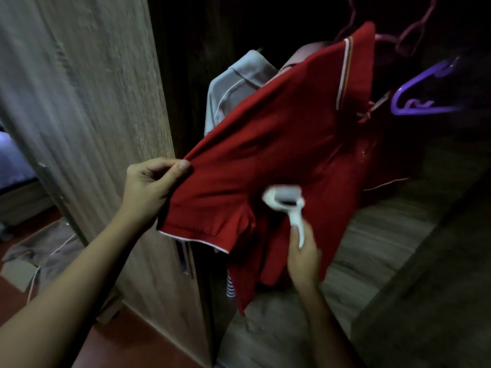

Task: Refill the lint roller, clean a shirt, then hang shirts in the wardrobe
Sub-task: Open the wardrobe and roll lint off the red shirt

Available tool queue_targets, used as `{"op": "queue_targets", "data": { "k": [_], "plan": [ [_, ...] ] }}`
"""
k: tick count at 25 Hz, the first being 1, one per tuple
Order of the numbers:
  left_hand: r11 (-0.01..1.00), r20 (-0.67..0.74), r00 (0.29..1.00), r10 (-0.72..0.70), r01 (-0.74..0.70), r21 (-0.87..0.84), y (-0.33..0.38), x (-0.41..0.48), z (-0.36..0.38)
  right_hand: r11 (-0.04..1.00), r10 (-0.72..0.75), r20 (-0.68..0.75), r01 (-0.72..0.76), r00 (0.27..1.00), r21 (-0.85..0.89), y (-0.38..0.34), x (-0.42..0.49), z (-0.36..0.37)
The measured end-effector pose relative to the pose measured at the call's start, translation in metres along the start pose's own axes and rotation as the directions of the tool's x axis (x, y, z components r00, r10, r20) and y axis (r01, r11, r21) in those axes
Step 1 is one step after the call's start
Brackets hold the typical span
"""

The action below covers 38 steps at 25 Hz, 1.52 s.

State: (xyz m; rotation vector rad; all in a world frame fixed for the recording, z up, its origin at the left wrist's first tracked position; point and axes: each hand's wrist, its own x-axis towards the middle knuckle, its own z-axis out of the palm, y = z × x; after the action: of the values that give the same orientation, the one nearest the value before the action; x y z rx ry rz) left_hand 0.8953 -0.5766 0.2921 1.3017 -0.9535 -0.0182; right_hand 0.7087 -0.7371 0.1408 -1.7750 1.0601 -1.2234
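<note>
Both hands busy: left hand [151, 184] pinches the sleeve edge of the red shirt [279, 155], pulling it taut, likely to give a flat face for rolling. Right hand [303, 251] closed round the handle of the white lint roller [284, 203], head against the cloth just above it. Shirt hangs up and right of both hands inside the wardrobe [186, 75], dark within. Wooden door [93, 102] stands beside the left hand. Grey shirt [236, 83] behind the red. Purple hanger [425, 91] far right, bare. Small garment on the floor [45, 248] below the left forearm.
</note>
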Motion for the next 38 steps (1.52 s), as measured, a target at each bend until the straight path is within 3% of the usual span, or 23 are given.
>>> {"op": "queue_targets", "data": {
  "k": [3, 5, 13, 17, 21, 29, 33, 38],
  "plan": [
    [1.000, -0.024, 1.000, 0.002, -0.002, 0.008, -0.006, 0.000, 0.000, 0.967, -0.206, -0.194, 0.230, 0.959, 0.110, -0.075, 0.040, -0.022],
    [1.000, -0.027, 1.000, -0.003, 0.003, -0.012, -0.007, 0.000, -0.001, 0.944, -0.249, -0.236, 0.290, 0.939, 0.157, -0.094, 0.042, -0.023],
    [1.000, 0.003, 1.000, -0.005, 0.005, 0.015, -0.004, 0.001, -0.005, 0.984, -0.066, 0.013, 0.063, 0.998, 0.167, -0.054, -0.078, 0.031],
    [1.000, -0.004, 1.000, -0.019, 0.019, -0.012, -0.002, -0.006, 0.000, 0.991, -0.012, -0.119, 0.027, 0.993, 0.128, -0.058, -0.076, 0.011],
    [0.998, 0.085, 0.996, 0.035, -0.040, 0.051, -0.016, -0.041, 0.029, 0.995, -0.020, -0.274, 0.045, 0.962, 0.087, -0.071, -0.055, -0.039],
    [0.984, 0.203, 0.968, 0.147, -0.164, 0.070, -0.027, -0.092, 0.105, 0.992, 0.051, -0.473, -0.098, 0.880, -0.076, -0.041, -0.101, -0.112],
    [0.965, 0.347, 0.906, 0.242, -0.262, 0.011, -0.011, -0.136, 0.152, 0.972, 0.106, -0.509, -0.196, 0.854, -0.126, -0.031, -0.148, -0.154],
    [0.962, 0.676, 0.713, 0.187, -0.271, 0.020, 0.010, -0.227, 0.200, 0.932, 0.139, -0.553, -0.298, 0.821, -0.208, -0.024, -0.233, -0.226]
  ]
}}
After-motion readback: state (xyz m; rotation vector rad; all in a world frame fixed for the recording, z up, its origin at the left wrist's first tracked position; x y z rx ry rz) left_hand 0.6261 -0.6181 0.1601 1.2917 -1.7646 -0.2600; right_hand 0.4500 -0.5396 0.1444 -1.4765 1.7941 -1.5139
